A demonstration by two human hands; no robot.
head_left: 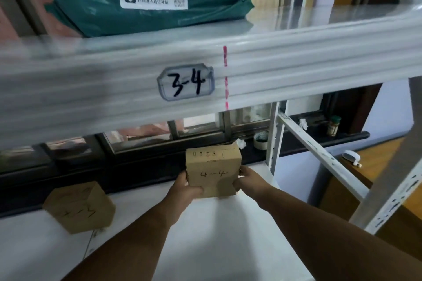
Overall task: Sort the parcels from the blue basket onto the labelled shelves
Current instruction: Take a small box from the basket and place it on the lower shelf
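A small cardboard box marked "4-4" [213, 172] stands upright on the white lower shelf [228, 235]. My left hand [186, 189] grips its lower left side and my right hand [247, 179] grips its right side. Above it runs the grey shelf beam with the label "3-4" [186, 82]. On that upper shelf lies a green plastic parcel [146, 0] with a white sticker marked "3-4". The blue basket is out of view.
Another cardboard box [80, 206], marked with a number ending in 3, sits on the lower shelf to the left. A dark window sill [296, 139] behind holds a tape roll [261, 141] and a small jar [333, 126]. A diagonal shelf brace [319, 155] crosses at right.
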